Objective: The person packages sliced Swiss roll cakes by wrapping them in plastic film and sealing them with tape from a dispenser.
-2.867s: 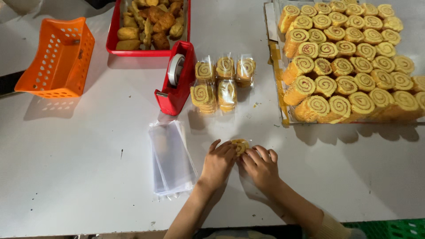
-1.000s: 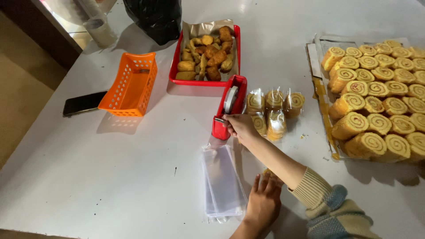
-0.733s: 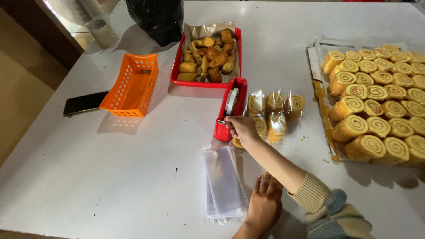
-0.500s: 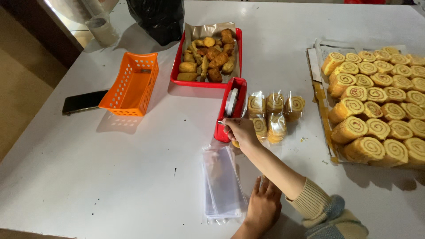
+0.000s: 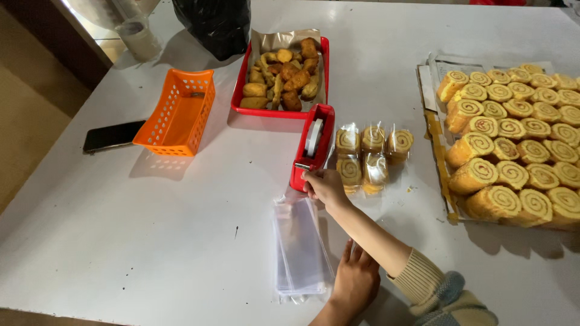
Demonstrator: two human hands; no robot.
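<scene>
My right hand [image 5: 325,186] reaches out to the near end of the red tape dispenser [image 5: 313,145], with thumb and fingers pinched at its cutter on the tape end. Close to me, my left hand [image 5: 356,282] lies palm down on the white table [image 5: 181,241], beside a stack of clear plastic bags [image 5: 300,247]. What lies under that palm is hidden. Several bagged swirl rolls [image 5: 370,154] sit just right of the dispenser.
A tray of several unwrapped swirl rolls [image 5: 519,145] fills the right side. A red tray of fried pieces [image 5: 283,75] stands behind the dispenser. To the left are an orange basket [image 5: 176,111] and a dark phone [image 5: 112,136]. A black bag [image 5: 212,24] and a cup [image 5: 139,37] stand at the back.
Both hands were together on a roll near me. Since then my right hand has reached to the dispenser and drawn slightly back from its cutter; my left hand stays down.
</scene>
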